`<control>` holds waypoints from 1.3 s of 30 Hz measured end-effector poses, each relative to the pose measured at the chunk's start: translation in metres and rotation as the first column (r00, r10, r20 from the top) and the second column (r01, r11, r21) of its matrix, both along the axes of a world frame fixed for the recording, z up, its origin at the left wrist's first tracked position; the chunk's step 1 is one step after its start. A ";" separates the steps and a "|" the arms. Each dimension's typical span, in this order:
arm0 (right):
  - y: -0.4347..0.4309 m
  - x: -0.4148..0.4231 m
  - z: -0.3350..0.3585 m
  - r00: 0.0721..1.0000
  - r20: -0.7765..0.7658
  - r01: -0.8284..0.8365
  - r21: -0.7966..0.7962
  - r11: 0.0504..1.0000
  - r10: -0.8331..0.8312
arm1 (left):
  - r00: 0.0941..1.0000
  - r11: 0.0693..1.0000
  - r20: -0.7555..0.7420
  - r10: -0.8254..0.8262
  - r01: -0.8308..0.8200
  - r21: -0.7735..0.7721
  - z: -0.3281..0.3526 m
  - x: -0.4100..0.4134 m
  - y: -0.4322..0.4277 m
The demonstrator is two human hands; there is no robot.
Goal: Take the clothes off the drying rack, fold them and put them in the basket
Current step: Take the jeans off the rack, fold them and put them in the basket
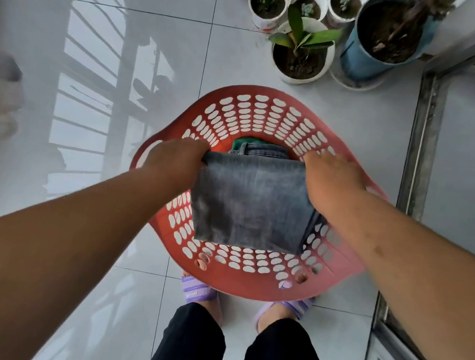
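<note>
Several potted plants [300,56] stand beyond the basket [247,288] on glossy tiles [163,38].

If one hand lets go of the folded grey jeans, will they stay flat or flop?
Probably flop: the folded grey jeans hang between the left hand and right hand over the basket. The stacked denim layers suggest some weight, so the fold may fall open.

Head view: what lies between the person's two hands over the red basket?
In the head view, a folded grey denim garment spans the gap, its far corners held by the left hand and right hand.
</note>
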State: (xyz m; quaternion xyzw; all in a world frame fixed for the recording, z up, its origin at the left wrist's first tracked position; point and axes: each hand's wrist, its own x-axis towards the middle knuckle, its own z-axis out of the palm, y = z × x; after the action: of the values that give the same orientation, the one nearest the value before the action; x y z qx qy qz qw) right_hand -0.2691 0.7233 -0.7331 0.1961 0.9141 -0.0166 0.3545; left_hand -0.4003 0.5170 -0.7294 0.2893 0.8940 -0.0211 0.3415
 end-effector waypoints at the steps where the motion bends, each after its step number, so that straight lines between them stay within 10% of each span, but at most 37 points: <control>1: 0.001 -0.002 -0.009 1.000 -0.010 -0.012 0.016 1.000 0.013 | 1.000 1.000 -0.011 -0.009 0.009 -0.009 -0.008 -0.003 0.002; 18: -0.016 0.001 -0.089 0.987 -0.100 -0.133 -0.098 0.986 0.123 | 0.974 0.977 -0.085 -0.211 0.207 -0.046 -0.108 0.026 0.013; 32: -0.005 -0.002 -0.171 0.934 0.085 0.356 -0.301 0.885 -0.347 | 0.949 0.761 0.156 -0.273 0.313 -0.568 -0.156 0.056 -0.013; 39: -0.005 -0.013 -0.168 0.948 -0.199 0.221 -0.144 0.965 -0.247 | 0.974 0.965 -0.126 -0.187 0.158 -0.208 -0.144 0.029 0.030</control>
State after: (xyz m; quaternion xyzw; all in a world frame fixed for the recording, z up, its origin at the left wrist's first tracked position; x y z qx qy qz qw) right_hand -0.2817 0.7184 -0.9011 0.2786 0.9147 -0.1345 0.2600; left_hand -0.3718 0.5474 -0.8735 0.3289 0.8812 -0.1600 0.2996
